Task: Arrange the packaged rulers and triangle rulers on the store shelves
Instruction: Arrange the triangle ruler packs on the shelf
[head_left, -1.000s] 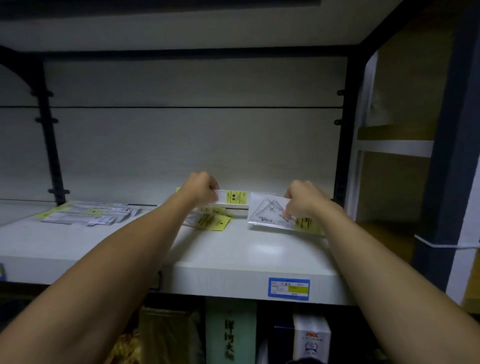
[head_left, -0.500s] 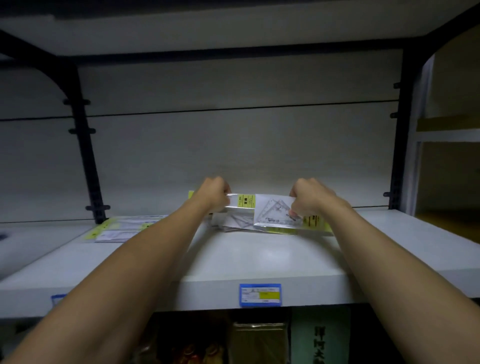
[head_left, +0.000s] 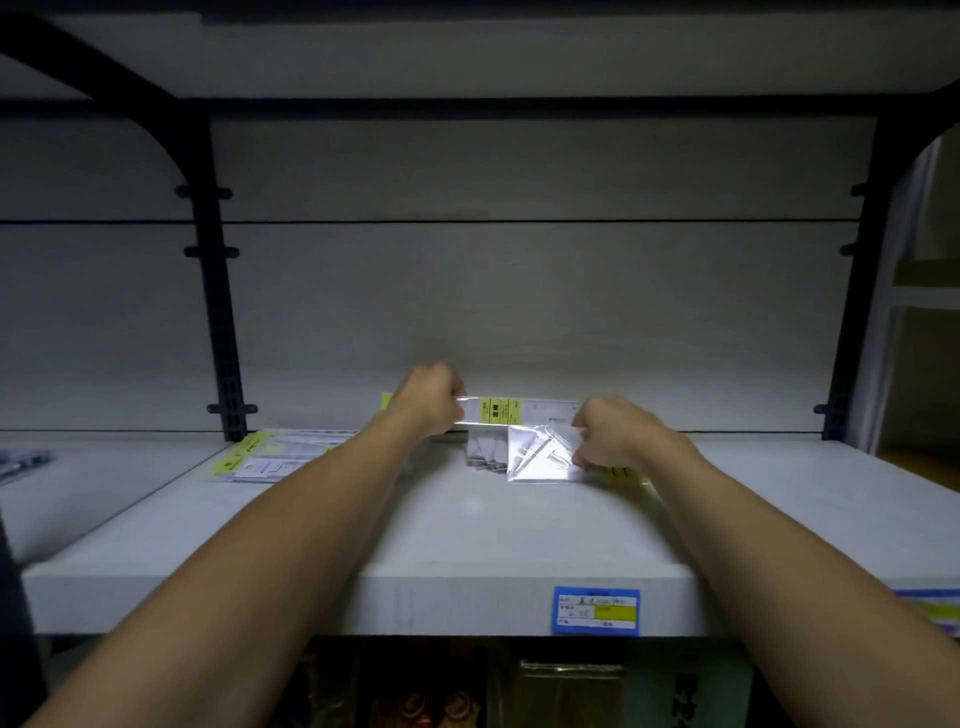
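While both hands grip packaged rulers (head_left: 519, 411), left hand (head_left: 431, 397) nears its unreadable yellow label; right hand (head_left: 613, 434).

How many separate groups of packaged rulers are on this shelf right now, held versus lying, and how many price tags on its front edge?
Long ruler pack held in both hands, left hand and right hand: 1
Triangle ruler pack pinched by right hand: 1
Pile of packs lying at left: 1
Blue price tags fully in view: 1
Total: 4
Packs inside the pile cannot be counted.
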